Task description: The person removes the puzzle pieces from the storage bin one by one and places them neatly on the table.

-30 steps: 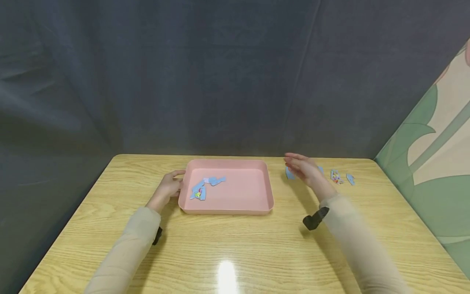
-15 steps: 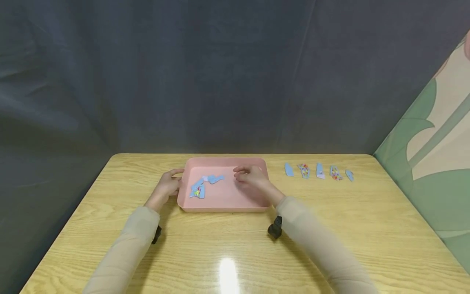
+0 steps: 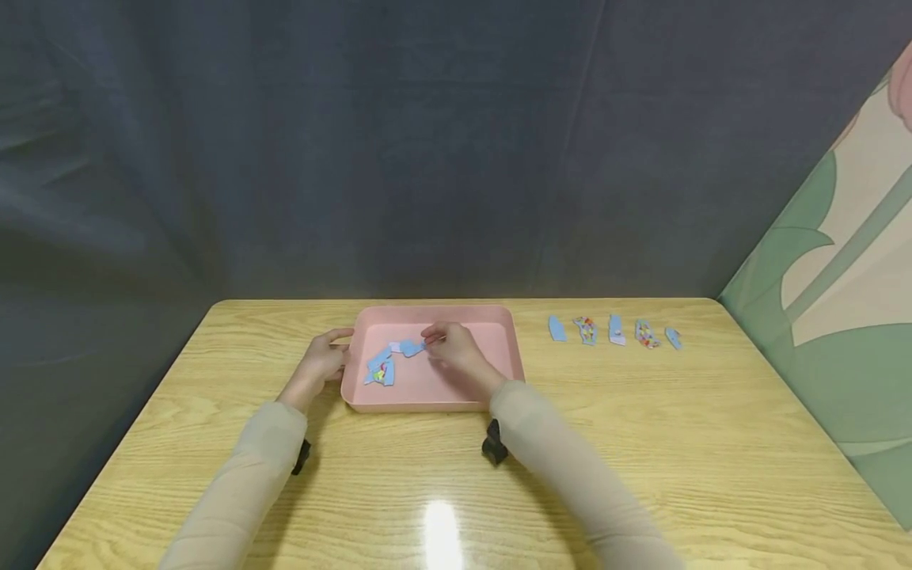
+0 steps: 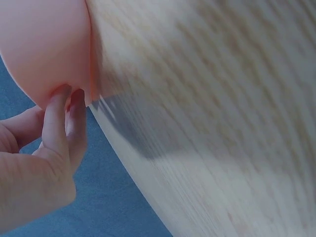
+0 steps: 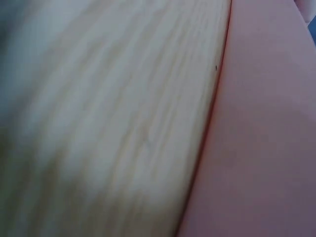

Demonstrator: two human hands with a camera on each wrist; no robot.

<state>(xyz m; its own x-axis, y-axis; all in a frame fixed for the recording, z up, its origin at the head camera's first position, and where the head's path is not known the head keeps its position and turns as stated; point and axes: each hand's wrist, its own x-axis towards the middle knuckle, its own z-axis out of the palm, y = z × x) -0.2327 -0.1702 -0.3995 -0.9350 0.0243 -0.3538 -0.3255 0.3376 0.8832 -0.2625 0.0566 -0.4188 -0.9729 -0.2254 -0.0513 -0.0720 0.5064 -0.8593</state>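
**Left hand steadies a tray while right fingertips meet its pieces**

Take the tray's centre as the dial, with 12 away from the person. The rectangular pink, smooth-walled tray [image 3: 420, 407], probably plastic, sits lengthwise on the yellow wood-grain table [image 3: 370, 483]; the left hand [image 3: 322, 361] is at 9 o'clock, its fingers loosely bent and touching the outer wall, not clasped round it, probably so that the tray cannot slide.

The right hand [image 3: 456, 347] reaches in from about 4 o'clock, fingers curled in and nearly closed, fingertips just past 11 at the end of a chain of flat, irregular light-blue pieces [image 3: 411, 348]; whether it pinches one I cannot tell, as the right wrist view misses the fingertips. The chain bends from 11 round to 9, ending in a piece with a bright multicoloured print [image 3: 382, 372]; the edges lie close, as though matched by shape.

Between 2 and 3, outside the tray, five similar loose pieces [image 3: 617, 329] stand in a spaced row, presumably so each can be seen singly; no brand, label or writing can be read anywhere.
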